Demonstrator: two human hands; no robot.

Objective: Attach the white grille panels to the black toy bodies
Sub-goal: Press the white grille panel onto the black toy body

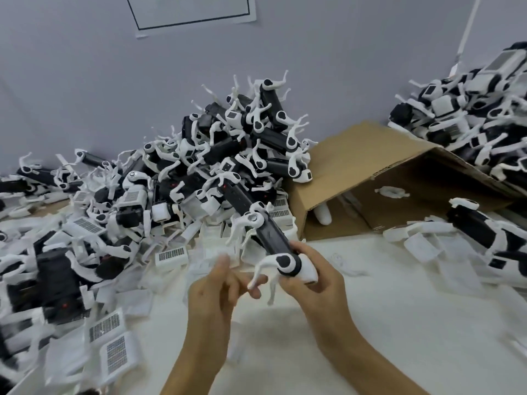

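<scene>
White cloth covers the bench [399, 323] under a grey wall. At far left, loose panels [107, 327], flat white plastic with fine perforated grilles, lie among the big heap [222, 155] of black bodies. Left hand [219, 283] curls its fingers; something pale blurs at its fingertips, but I cannot tell what. Right hand [313, 276] grips the body [268, 238] by its white end, angled up-left above the bench. It looks light, stiff and glossy; thin white legs seem fragile, so hold the trunk. A cardboard box [370, 178] lies right.
</scene>
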